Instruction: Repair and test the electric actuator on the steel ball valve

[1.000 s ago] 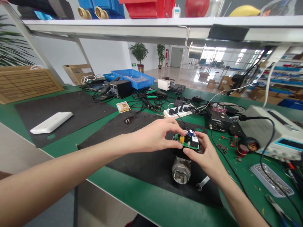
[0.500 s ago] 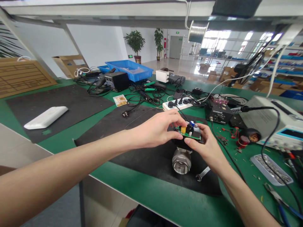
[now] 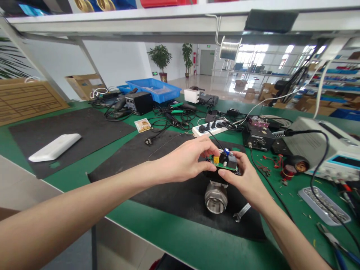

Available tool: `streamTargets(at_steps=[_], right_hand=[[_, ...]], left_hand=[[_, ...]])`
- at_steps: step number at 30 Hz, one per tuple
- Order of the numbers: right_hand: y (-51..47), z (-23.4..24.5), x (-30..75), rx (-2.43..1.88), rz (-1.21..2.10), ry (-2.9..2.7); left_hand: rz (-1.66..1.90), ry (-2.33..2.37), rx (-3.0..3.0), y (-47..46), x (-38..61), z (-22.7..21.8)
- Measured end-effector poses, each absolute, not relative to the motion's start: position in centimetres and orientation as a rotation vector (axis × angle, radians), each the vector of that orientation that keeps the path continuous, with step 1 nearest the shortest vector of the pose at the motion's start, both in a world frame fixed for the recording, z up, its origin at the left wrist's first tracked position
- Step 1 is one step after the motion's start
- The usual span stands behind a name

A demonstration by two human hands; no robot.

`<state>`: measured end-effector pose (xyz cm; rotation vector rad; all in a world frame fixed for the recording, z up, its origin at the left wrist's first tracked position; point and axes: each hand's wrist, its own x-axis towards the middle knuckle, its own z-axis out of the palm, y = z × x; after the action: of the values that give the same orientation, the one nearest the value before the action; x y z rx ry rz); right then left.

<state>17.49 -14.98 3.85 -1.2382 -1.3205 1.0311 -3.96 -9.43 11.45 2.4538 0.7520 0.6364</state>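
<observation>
A green circuit board with a yellow block, a blue part and a grey block sits over the black housing of a valve actuator. My left hand pinches the board's left side between thumb and fingers. At its right side, my right hand grips the board, thumb along the front edge and fingers behind. Below the housing is a steel valve body, its round threaded opening facing me. An open-end wrench lies on the black mat to the right of the valve.
Behind my hands are a power strip and tangled cables. To the right stand a soldering station, a bench instrument, a tray of small metal parts and pliers. A white case lies far left.
The camera view has tilted up slightly, so the scene sits lower and more of the upper shelf shows. Both hands keep almost the same hold on the circuit board.
</observation>
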Motion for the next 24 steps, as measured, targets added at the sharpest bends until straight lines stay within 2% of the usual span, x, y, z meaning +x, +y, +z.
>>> streamTargets(at_steps=[8,13,24], right_hand=[[-14.2,5.1,18.6,-1.211,1.145,-1.46],[-13.2,4.7,18.7,-1.199,1.196,-1.512],[-12.6,4.2,18.8,-1.241,1.163,-1.417]], left_hand=[[0.613,0.78,2.338,-8.5,-4.2,12.9],[0.301,0.779,2.391,-6.3,-3.2,14.2],[0.234,0.867,2.306,-5.3,-1.1,13.0]])
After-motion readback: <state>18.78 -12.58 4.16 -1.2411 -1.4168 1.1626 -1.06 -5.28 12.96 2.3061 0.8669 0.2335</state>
